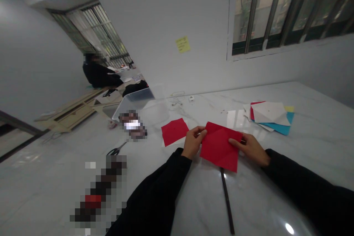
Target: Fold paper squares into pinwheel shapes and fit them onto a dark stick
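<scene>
A square sheet of red paper (219, 146) with faint fold creases lies between my two hands, and it looks folded. My left hand (194, 142) pinches its left corner between thumb and fingers. My right hand (249, 149) holds its right edge, fingers resting on top. To the left lies a second red paper square (174, 131) on a white sheet, out of reach of my fingers. A stack of white, red, yellow and blue paper (270, 116) lies to the right, apart from my right hand.
The table is white marble (304, 118). A dark ruler-like strip (227, 199) lies below the red sheet. Black-handled scissors (116, 150), pixelated objects (132, 125) and a transparent plastic bin (138, 105) stand to the left. A seated person (98, 74) works farther away.
</scene>
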### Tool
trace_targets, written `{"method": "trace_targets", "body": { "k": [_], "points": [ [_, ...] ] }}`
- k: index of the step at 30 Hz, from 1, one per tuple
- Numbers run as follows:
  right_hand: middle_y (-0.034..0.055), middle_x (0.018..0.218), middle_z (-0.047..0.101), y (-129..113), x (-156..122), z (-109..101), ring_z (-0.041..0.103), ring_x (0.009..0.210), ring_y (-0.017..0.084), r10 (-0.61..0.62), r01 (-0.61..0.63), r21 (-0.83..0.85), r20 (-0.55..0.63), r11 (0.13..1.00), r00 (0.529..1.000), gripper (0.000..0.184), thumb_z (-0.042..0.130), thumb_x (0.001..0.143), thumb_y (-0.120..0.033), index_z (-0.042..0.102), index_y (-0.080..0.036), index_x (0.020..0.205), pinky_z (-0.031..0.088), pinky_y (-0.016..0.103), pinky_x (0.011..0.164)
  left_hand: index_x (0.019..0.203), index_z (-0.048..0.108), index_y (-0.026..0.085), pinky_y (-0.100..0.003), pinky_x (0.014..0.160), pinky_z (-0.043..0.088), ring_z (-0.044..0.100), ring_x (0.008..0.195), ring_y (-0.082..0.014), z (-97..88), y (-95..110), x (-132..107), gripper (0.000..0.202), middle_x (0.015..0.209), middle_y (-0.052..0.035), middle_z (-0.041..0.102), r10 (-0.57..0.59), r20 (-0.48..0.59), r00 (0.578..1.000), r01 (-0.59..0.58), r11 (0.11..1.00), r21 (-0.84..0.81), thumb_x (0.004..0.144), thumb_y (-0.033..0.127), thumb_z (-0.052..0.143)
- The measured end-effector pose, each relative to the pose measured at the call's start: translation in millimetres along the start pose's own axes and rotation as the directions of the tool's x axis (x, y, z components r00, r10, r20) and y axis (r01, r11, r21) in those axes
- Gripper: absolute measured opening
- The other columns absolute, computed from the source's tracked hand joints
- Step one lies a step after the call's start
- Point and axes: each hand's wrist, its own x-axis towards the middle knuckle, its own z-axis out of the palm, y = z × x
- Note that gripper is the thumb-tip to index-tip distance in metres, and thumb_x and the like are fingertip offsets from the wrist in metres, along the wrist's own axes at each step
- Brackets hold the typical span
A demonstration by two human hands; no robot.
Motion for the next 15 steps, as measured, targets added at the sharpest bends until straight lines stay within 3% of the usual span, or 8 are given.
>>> {"method": "trace_targets", "body": {
  "k": [6,12,15],
  "points": [
    [0.0063,0.096,0.078,7.9,6.8,-10.2,0.074,0.086,0.028,0.084,-0.066,0.179,-0.095,0.982,0.992,0.036,0.073,0.08,-0.051,0.075,-0.021,0.1,0.061,0.043,0.079,0.107,0.069,0.016,-0.023,0.063,0.046,0.064,0.074,-0.0144,2.9,-3.2,-3.6,0.048,0.094,-0.0079,0.071,-0.155,0.173,0.973,0.186,0.965,-0.182,0.081,0.056,0.067],
    [0.0061,0.101,0.078,3.2,3.8,-7.8,0.074,0.086,0.027,0.091,-0.087,0.185,-0.015,0.979,0.996,0.034,0.075,0.08,-0.046,0.074,-0.021,0.103,0.061,0.044,0.084,0.102,0.071,0.013,-0.029,0.073,0.049,0.067,0.08,-0.0198,2.8,-8.5,-7.9,0.048,0.094,-0.0101,0.073,-0.223,0.358,0.907,0.29,0.946,-0.147,0.07,0.047,0.081],
    [0.0067,0.101,0.078,4.9,4.8,-8.9,0.074,0.088,0.029,0.133,-0.12,0.207,-0.05,0.971,0.99,0.033,0.075,0.081,-0.047,0.074,-0.022,0.102,0.061,0.046,0.086,0.101,0.072,0.012,-0.03,0.075,0.049,0.067,0.081,-0.0197,2.7,-9.8,-8.9,0.046,0.094,-0.011,0.073,-0.23,0.385,0.894,0.315,0.933,-0.174,0.07,0.045,0.082]
  ]
}}
